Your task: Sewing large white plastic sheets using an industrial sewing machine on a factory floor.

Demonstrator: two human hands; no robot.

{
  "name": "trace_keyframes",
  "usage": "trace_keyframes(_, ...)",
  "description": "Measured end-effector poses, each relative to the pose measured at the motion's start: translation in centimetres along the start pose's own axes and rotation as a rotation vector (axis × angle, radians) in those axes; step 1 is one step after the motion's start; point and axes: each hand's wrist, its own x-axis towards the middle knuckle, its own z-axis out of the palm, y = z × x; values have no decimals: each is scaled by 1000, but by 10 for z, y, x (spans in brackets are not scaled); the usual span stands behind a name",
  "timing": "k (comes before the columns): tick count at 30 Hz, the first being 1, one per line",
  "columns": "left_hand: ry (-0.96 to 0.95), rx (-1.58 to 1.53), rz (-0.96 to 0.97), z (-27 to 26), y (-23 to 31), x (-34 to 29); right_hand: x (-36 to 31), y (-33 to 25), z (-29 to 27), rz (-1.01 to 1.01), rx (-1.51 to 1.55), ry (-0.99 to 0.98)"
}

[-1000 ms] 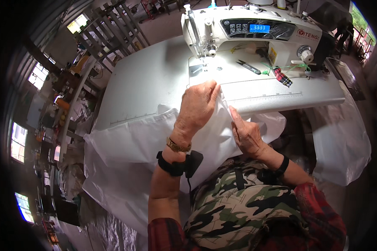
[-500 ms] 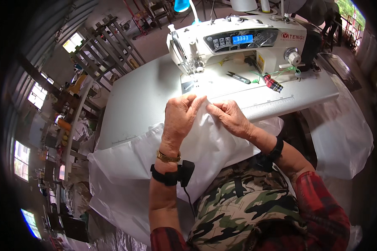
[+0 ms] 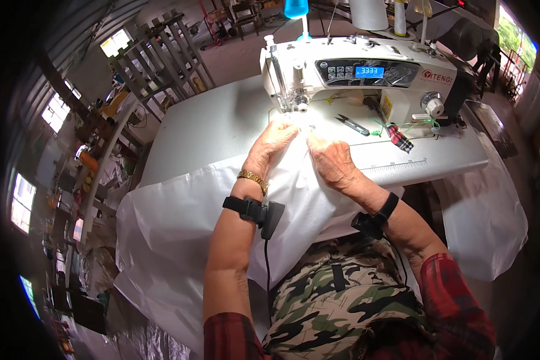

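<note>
Both hands rest on a sheet of white fabric (image 3: 180, 240) spread over the near edge of the counter (image 3: 210, 132). The left hand (image 3: 273, 144) lies palm down with its fingers curled over the far edge of the fabric, pinching it just in front of the needle of the white sewing machine (image 3: 354, 75). The right hand (image 3: 333, 162) sits just beside it, touching the same edge, fingers bent and gripping a fold of the cloth. The two hands are close together, nearly touching at the fingertips.

The fabric runs from under the hands toward the person and spills off the counter to the near left, hanging in a wide sheet. More white fabric (image 3: 483, 216) hangs off the right end of the counter.

On the machine bed, to the right of the hands, lie a small pair of snips (image 3: 352, 125) and a red checked scrap (image 3: 400, 138). The left wrist carries a gold bracelet (image 3: 253, 179) and a black strap (image 3: 252, 210).
</note>
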Motion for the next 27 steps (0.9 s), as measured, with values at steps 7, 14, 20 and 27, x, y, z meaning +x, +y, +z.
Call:
trace_keyframes(7, 12, 1, -102, 0, -17, 7, 5, -3, 20, -11, -127, -111)
trace_keyframes(14, 130, 776, 94, -2, -25, 18, 14, 7, 33, 87, -83, -340)
trace_keyframes(20, 184, 863, 128, -6, -27, 24, 48, 63, 25, 130, 561, -479)
trace_keyframes(27, 225, 763, -99, -3, -26, 31, 31, 66, 59, -214, 464, -150)
